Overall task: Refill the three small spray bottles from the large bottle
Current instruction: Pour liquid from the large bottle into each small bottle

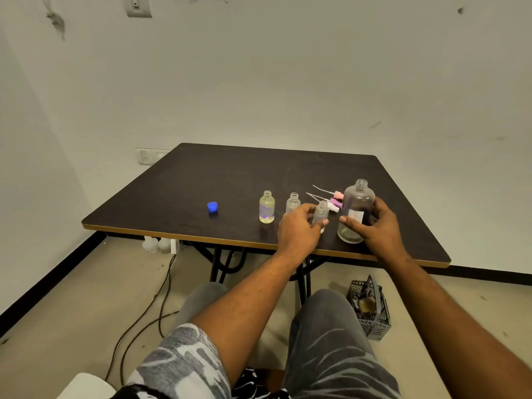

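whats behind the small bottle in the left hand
Three spray tops lie on the table behind the small bottle, tubes pointing back left. Their heads are partly covered by it and the large bottle.

Dark table point(230, 174) in front of me, gold edge strip, black metal legs point(221, 263) under it. Off-white walls point(288, 67), scuffed & stained. Socket plate point(145, 156) low on wall by table's far-left corner, another fitting point(138, 7) up top. Beige floor point(86, 298) w/ black skirting point(49, 283). Black cables point(164, 286) trail on floor to my left, grey plastic basket point(371, 309) on floor to my right. Light soft, even.
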